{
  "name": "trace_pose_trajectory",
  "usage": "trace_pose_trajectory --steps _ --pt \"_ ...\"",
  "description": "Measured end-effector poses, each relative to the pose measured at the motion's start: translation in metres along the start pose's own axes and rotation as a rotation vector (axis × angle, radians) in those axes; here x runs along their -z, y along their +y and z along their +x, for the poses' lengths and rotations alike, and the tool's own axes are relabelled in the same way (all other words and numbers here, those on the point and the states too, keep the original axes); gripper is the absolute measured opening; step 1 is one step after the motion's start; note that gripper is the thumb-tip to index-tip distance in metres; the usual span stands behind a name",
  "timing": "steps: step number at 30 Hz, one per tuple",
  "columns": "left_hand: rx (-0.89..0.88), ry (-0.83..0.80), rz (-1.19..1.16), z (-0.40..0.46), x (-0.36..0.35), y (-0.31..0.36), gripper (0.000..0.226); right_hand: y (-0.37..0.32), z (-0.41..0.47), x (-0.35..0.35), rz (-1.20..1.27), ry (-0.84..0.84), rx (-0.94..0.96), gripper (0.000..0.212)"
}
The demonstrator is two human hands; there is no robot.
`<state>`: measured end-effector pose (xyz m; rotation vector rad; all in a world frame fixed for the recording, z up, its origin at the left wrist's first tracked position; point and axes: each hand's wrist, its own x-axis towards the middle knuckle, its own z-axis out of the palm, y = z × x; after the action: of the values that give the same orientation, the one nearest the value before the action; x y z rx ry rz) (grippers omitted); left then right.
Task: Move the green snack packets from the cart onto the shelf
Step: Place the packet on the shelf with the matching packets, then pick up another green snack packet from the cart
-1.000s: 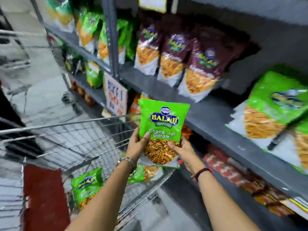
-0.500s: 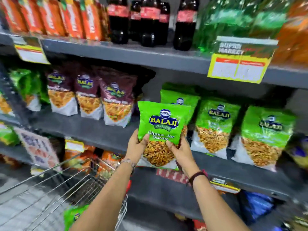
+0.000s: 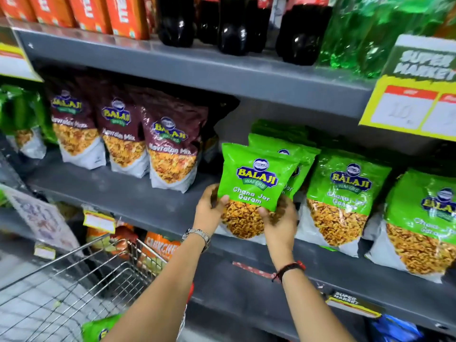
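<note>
I hold a green snack packet (image 3: 256, 178) upright with both hands at the grey shelf (image 3: 138, 193). My left hand (image 3: 209, 211) grips its lower left corner and my right hand (image 3: 281, 218) its lower right. The packet stands in front of another green packet (image 3: 304, 156), at the left end of a row of green packets (image 3: 343, 193). Whether its base touches the shelf is hidden by my hands. One more green packet (image 3: 98, 329) lies in the wire cart (image 3: 74, 280) at the lower left.
Maroon snack packets (image 3: 170, 149) stand on the same shelf to the left, with a bare gap between them and the green row. Dark bottles (image 3: 232, 23), green bottles (image 3: 370, 33) and orange boxes (image 3: 106, 13) fill the shelf above. A yellow price sign (image 3: 409, 104) hangs at right.
Both hands carried the green packet up from over the cart and forward to the shelf, in front of the leftmost green packet. The view swung from the cart to face the shelf.
</note>
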<state>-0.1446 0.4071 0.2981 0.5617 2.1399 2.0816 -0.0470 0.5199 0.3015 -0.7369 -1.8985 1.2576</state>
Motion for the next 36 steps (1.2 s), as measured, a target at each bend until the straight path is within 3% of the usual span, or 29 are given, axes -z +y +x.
trace_pose_trajectory --steps 2,5,9,13,15,18,20,25,27,29,31,33,36 --pt "0.010 0.101 -0.040 -0.017 0.018 -0.005 0.028 -0.003 -0.019 0.001 -0.058 0.173 0.103 0.047" --pt "0.055 0.337 -0.001 -0.056 0.069 -0.027 0.022 -0.009 -0.063 -0.018 -0.068 0.106 0.289 0.027" --pt "0.269 0.612 -0.012 -0.110 0.151 -0.075 0.019 -0.006 -0.113 -0.071 -0.125 -0.348 0.435 0.013" --pt "0.568 0.773 0.011 -0.170 0.217 -0.146 0.028 0.020 -0.151 -0.146 -0.360 -0.879 0.407 0.023" --pt "0.751 0.789 0.020 -0.191 0.235 -0.184 0.030 0.037 -0.164 -0.186 -0.458 -1.057 0.442 0.031" --pt "1.043 0.705 0.004 -0.212 0.240 -0.232 0.030 0.073 -0.177 -0.237 -0.666 -1.290 0.578 0.034" --pt "1.184 0.528 -0.014 -0.221 0.236 -0.259 0.031 0.101 -0.183 -0.270 -0.852 -1.462 0.659 0.038" --pt "1.343 0.306 -0.092 -0.234 0.230 -0.304 0.037 0.165 -0.200 -0.324 -1.129 -1.765 0.683 0.056" --pt "1.418 0.181 -0.081 -0.233 0.225 -0.316 0.041 0.184 -0.204 -0.336 -1.175 -1.870 0.581 0.070" --pt "1.407 0.254 -0.278 -0.230 0.220 -0.326 0.030 0.198 -0.203 -0.343 -1.192 -1.930 0.453 0.081" --pt "1.344 0.412 -0.428 -0.225 0.220 -0.342 0.037 0.211 -0.205 -0.347 -1.199 -1.904 0.390 0.080" --pt "1.289 0.498 -0.466 -0.217 0.222 -0.348 0.053 0.215 -0.211 -0.345 -1.205 -1.752 0.346 0.074" --pt "1.050 0.643 -0.331 -0.207 0.226 -0.350 0.062 0.211 -0.216 -0.346 -1.239 -1.439 0.156 0.064"
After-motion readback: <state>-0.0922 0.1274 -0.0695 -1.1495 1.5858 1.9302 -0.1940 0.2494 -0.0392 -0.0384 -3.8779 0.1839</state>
